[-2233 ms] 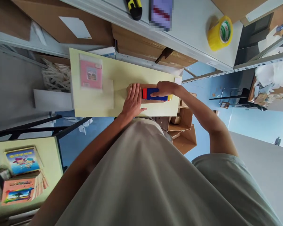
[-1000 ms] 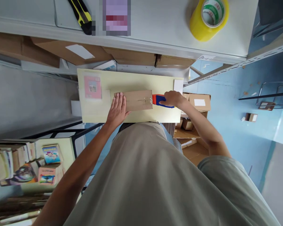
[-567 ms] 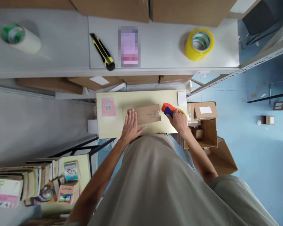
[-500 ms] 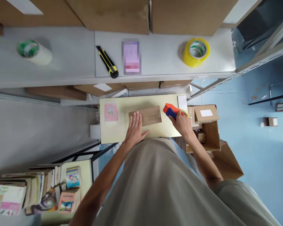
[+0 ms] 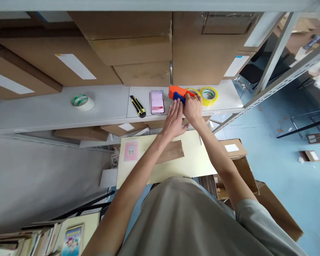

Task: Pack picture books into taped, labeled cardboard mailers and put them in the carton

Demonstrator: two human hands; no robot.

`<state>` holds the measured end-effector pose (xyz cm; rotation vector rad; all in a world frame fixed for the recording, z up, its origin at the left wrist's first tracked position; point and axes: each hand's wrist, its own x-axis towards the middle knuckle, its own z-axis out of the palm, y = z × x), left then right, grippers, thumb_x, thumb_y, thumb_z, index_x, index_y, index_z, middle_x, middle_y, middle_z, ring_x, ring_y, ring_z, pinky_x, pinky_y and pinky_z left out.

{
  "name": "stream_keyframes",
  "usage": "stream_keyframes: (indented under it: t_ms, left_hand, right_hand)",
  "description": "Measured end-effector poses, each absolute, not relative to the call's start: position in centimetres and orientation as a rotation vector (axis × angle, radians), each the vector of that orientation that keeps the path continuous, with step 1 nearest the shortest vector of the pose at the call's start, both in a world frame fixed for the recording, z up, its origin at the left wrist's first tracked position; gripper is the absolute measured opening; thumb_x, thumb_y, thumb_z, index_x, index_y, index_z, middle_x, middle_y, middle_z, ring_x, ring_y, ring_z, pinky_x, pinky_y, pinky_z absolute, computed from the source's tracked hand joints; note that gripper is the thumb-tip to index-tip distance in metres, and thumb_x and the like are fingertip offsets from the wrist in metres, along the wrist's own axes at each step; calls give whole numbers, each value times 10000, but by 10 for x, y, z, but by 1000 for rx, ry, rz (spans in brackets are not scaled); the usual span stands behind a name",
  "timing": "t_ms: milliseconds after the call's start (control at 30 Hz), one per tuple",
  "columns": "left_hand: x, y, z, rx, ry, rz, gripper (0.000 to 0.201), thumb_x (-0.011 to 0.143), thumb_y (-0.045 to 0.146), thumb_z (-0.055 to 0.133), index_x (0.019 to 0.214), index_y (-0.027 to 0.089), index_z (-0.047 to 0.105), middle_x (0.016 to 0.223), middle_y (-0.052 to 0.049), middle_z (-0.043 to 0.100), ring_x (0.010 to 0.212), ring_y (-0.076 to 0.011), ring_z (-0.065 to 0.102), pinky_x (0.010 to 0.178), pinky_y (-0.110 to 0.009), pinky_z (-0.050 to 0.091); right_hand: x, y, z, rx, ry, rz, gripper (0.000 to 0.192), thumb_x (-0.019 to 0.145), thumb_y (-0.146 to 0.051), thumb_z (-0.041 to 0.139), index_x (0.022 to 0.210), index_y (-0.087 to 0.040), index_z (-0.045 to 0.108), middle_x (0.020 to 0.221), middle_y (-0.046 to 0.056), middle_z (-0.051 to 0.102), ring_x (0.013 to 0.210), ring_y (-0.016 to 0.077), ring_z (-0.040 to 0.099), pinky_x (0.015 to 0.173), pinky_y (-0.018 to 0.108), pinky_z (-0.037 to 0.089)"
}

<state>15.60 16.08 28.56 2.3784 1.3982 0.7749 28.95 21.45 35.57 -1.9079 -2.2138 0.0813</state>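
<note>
My right hand (image 5: 194, 109) grips an orange and blue tape dispenser (image 5: 179, 94) up at the grey shelf (image 5: 109, 108), beside a yellow tape roll (image 5: 208, 95). My left hand (image 5: 174, 122) reaches up with fingers apart and touches the dispenser's blue body from the left. Below both arms a taped brown parcel (image 5: 173, 153) lies on the pale yellow table (image 5: 192, 161), partly hidden by my left forearm.
On the shelf lie a yellow and black utility knife (image 5: 138, 106), a phone (image 5: 157, 102) and a green-cored tape roll (image 5: 81, 102). Large cardboard boxes (image 5: 138, 46) stand behind them. A pink booklet (image 5: 130, 151) lies on the table. Open cartons (image 5: 240, 163) sit on the blue floor.
The right hand ran the dispenser off the parcel's right end, then lifted it to the shelf. The left hand left the parcel and rose to the dispenser. The camera tilted upward.
</note>
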Motion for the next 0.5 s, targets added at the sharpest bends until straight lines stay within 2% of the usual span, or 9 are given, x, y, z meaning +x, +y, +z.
stream_keyframes:
  t_ms: [100,200,300,367,433,500]
  left_hand:
    - [158,147,276,2368,1361,753,1206,1071,408,764,1937,57,2,2019,-304,60,1914,-419,38,1572,-647,95]
    - [145,109,257,2284,1344,743,1088,1130,470,686,1938,83,69,2021,-284,135,1917,-386,91,1574,-611,133]
    - [104,58,225,2014,1523,677,1044,1142,579,640,1911,49,173,1992,-323,219,1903,-418,185,1552,-617,209]
    - [69,18,199,1731,1764,629,1035,1129,652,630,1875,29,274,1953,-349,316,1863,-440,322,1519,-598,308]
    - [42,-20,178,1442,1983,538,1013,1101,706,654,1814,31,401,1864,-363,483,1760,-459,514,1435,-578,451]
    - [32,-50,165,1253,2059,404,933,1077,726,690,1716,62,539,1704,-340,675,1595,-458,691,1305,-550,576]
  right_hand:
    - [283,236,338,-1941,-2248,103,503,1215,-309,426,1558,-54,691,1366,285,832,1430,418,707,1320,596,403]
    - [289,233,322,-1893,-2264,57,645,1221,-420,470,1721,-27,578,1578,333,724,1555,469,613,1351,678,390]
    - [306,191,299,-1805,-2248,30,766,1253,-518,347,1875,-73,388,1800,331,526,1691,513,476,1355,747,393]
    - [316,144,277,-1821,-2240,115,795,1266,-546,232,1910,-88,320,1862,323,452,1751,517,421,1342,738,434]
    - [319,90,252,-1904,-2256,315,811,1269,-562,206,1903,-72,333,1839,336,498,1721,489,501,1312,661,509]
    - [314,43,228,-2012,-2291,624,818,1270,-568,269,1867,-21,381,1778,362,581,1618,444,641,1249,538,585]
